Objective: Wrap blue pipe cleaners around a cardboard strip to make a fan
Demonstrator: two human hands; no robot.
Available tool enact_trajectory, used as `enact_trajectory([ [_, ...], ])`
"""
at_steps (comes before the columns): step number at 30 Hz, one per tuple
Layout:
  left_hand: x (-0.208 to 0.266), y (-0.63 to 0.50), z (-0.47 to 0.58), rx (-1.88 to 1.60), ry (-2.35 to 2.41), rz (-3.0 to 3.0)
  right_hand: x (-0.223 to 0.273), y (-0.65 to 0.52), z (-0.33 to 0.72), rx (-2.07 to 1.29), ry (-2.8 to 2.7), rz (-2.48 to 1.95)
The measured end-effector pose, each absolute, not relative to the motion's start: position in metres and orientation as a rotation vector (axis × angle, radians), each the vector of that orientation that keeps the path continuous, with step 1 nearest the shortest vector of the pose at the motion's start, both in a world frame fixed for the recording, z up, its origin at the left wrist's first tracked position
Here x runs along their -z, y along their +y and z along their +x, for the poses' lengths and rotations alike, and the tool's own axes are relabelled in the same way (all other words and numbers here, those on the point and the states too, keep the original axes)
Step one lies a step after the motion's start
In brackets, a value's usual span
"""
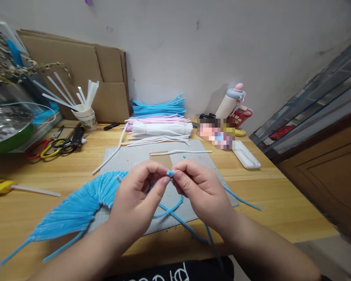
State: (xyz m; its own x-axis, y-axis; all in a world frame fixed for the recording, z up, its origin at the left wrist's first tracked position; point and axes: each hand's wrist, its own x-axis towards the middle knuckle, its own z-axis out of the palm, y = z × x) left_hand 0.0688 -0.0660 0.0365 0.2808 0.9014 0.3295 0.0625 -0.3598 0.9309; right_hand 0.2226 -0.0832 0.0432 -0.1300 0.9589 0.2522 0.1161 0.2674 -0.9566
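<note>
Fingertips of my left hand (137, 195) and my right hand (206, 191) meet above the grey cutting mat, both pinching a short twisted bit of blue pipe cleaner (170, 173). Loose blue pipe cleaner strands (190, 229) trail below and between the hands, one curving into a loop. Left of my left hand lies a curved, ribbed blue piece (73, 208) made of many pipe cleaners side by side, with a single stem sticking out at its lower left. My left hand and wrist hide its right end.
Bundles of blue (159, 106), pink and white pipe cleaners (160, 129) lie behind the cutting mat (119, 156). At left are scissors (51, 146), a yellow glue gun (0, 188) and a cup of glue sticks (86, 116). A bottle (229, 102) and a tissue pack (246, 155) stand right.
</note>
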Motion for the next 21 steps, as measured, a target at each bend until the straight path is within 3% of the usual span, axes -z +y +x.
enact_trajectory([
  [11, -0.036, -0.065, 0.071, -1.225, 0.866, 1.612, -0.045, -0.086, 0.225, -0.716, -1.693, -1.073],
  [16, -0.034, -0.062, 0.068, -1.331, 0.835, 1.878, -0.045, -0.084, 0.224, -0.853, -1.618, -1.069],
  [21, -0.025, -0.059, 0.061, -1.564, 0.714, 2.534, -0.046, -0.078, 0.225, -1.091, -1.504, -1.111],
])
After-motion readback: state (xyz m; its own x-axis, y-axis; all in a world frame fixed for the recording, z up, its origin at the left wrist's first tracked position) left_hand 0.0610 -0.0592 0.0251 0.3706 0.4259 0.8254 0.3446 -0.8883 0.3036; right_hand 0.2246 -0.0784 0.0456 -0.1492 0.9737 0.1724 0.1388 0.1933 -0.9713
